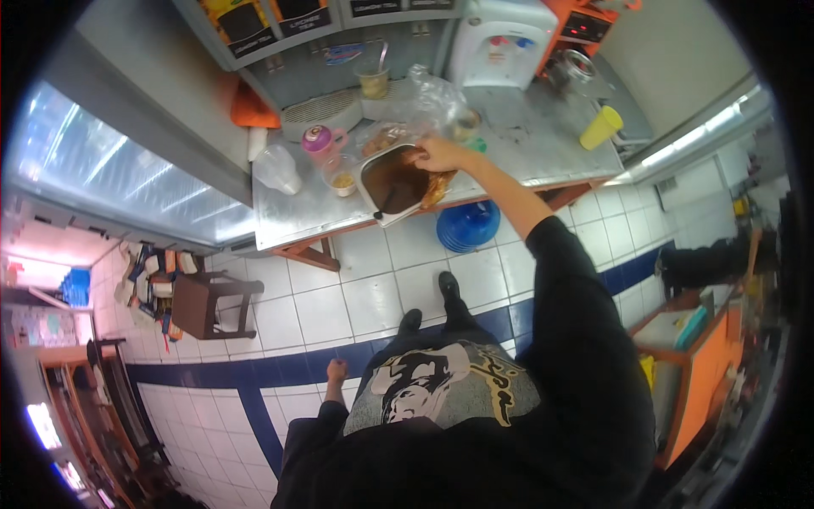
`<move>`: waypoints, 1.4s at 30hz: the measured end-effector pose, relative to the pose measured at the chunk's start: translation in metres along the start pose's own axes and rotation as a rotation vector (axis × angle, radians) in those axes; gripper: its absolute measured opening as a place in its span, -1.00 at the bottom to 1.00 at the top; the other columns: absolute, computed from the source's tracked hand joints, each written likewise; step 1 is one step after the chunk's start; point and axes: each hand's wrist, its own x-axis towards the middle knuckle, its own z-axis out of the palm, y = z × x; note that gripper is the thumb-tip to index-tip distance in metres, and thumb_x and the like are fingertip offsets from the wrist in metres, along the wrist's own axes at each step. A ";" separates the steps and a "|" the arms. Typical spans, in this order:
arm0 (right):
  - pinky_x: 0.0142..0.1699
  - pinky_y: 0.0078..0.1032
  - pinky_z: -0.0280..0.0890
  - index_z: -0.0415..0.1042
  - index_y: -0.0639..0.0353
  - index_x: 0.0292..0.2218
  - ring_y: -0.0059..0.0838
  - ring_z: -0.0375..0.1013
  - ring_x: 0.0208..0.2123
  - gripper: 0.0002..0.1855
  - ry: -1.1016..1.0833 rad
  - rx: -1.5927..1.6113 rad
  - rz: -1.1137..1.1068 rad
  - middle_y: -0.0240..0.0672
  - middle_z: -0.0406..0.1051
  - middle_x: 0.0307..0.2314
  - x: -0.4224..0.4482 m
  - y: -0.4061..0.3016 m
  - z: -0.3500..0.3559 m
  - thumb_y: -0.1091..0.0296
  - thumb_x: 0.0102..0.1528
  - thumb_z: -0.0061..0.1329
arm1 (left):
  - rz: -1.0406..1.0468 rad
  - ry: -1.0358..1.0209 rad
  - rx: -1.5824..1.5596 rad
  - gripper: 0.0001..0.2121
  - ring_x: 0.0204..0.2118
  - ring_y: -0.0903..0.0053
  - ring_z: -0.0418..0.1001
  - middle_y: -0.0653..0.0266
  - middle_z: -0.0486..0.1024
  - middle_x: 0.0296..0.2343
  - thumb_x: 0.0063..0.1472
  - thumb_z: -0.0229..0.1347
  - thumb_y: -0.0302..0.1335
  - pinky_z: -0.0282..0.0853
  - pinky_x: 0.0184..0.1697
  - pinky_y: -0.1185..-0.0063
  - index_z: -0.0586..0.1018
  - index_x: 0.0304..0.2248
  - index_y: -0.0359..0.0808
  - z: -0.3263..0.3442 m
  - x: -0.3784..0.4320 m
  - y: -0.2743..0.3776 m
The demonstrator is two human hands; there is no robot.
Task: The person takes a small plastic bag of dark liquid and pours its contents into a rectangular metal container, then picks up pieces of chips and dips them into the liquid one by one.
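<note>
A rectangular metal pan (pixel 393 181) of dark brown liquid sits at the front edge of the metal-topped table, one corner jutting past it. My right hand (pixel 440 154) is at the pan's upper right rim, its fingers curled over the inside. What those fingers grip is hidden. Beneath that hand, glossy brown-stained plastic (pixel 439 189) hangs along the pan's right side. A utensil with a black handle end (pixel 379 215) leans in the near left corner. My left hand (pixel 337 369) hangs low by my side, fingers curled, with nothing visible in it.
Left of the pan stand a clear cup with yellowish contents (pixel 343 182), a pink mug with purple lid (pixel 318 141) and stacked plastic cups (pixel 276 168). Behind lies a clear plastic bag (pixel 432 95). A yellow cup (pixel 601 128) stands right; a blue water jug (pixel 469 226) is below.
</note>
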 end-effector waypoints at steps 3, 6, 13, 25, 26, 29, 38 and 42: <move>-0.18 -0.48 0.25 0.22 0.34 -0.19 -0.36 0.36 -0.27 -0.50 0.235 0.543 0.116 -0.08 0.35 -0.32 -0.044 0.032 0.015 0.16 -0.08 -0.03 | 0.172 0.084 0.193 -0.80 -0.61 0.47 0.44 0.17 0.46 -0.62 -0.10 0.04 -0.43 0.36 -0.53 0.54 0.46 -0.43 -0.33 -0.014 0.015 -0.003; -0.46 -0.61 0.28 0.08 0.01 -0.19 -0.60 0.33 -0.50 -0.65 0.454 1.211 0.208 -0.38 0.30 -0.52 -0.112 0.006 0.043 0.38 -0.01 -0.10 | 0.237 -0.142 0.496 -0.81 -0.60 0.41 0.46 0.14 0.46 -0.64 -0.11 0.04 -0.42 0.37 -0.49 0.50 0.48 -0.45 -0.33 -0.016 0.012 0.008; -0.21 -0.38 0.21 0.05 -0.09 -0.13 -0.34 0.27 -0.31 -0.68 0.888 1.746 0.150 -0.21 0.23 -0.32 -0.403 -0.017 0.120 0.21 0.05 -0.29 | 0.578 -0.296 0.868 -0.80 -0.52 0.27 0.48 0.01 0.49 -0.59 -0.10 -0.01 -0.40 0.41 -0.39 0.46 0.57 -0.46 -0.28 0.095 0.034 0.114; -0.06 -0.39 0.16 0.12 -0.02 -0.20 -0.41 0.25 -0.15 -0.77 2.465 1.128 0.611 -0.35 0.27 -0.25 -0.929 -0.099 0.253 0.31 0.09 -0.20 | 0.612 -0.581 0.937 -0.68 -0.59 0.39 0.43 0.06 0.38 -0.54 0.03 -0.02 -0.45 0.38 -0.58 0.45 0.25 -0.28 -0.52 0.467 -0.065 0.262; -0.09 -0.41 0.18 0.13 -0.02 -0.21 -0.43 0.27 -0.16 -0.78 2.557 1.059 0.670 -0.36 0.28 -0.26 -0.953 -0.103 0.269 0.30 0.09 -0.19 | 0.675 -0.670 0.928 -0.70 -0.60 0.41 0.43 0.10 0.39 -0.56 0.04 0.02 -0.40 0.37 -0.56 0.47 0.28 -0.31 -0.46 0.504 -0.095 0.260; -0.14 -0.43 0.22 0.14 0.01 -0.22 -0.43 0.28 -0.19 -0.80 2.797 0.920 0.736 -0.36 0.28 -0.28 -1.019 -0.103 0.306 0.28 0.10 -0.19 | 1.117 -0.867 0.950 -0.73 -0.58 0.50 0.41 0.22 0.41 -0.60 0.04 0.09 -0.29 0.34 -0.49 0.53 0.37 -0.41 -0.33 0.607 -0.167 0.244; -0.08 -0.41 0.22 0.17 0.20 -0.07 -0.34 0.31 -0.17 -0.62 3.209 0.614 0.746 -0.25 0.30 -0.22 -1.143 -0.093 0.365 0.21 0.12 -0.20 | 1.022 -1.076 1.240 -0.81 -0.62 0.57 0.38 0.18 0.46 -0.62 0.08 0.05 -0.39 0.33 -0.56 0.58 0.34 -0.43 -0.33 0.772 -0.274 0.299; -0.10 -0.35 0.26 0.16 0.14 -0.06 -0.25 0.33 -0.17 -0.60 3.307 0.962 0.430 -0.20 0.31 -0.21 -1.168 -0.067 0.350 0.10 0.17 -0.35 | 0.766 -0.762 1.052 -0.83 -0.63 0.62 0.37 0.14 0.49 -0.56 0.08 0.01 -0.45 0.29 -0.63 0.65 0.31 -0.38 -0.34 0.789 -0.301 0.349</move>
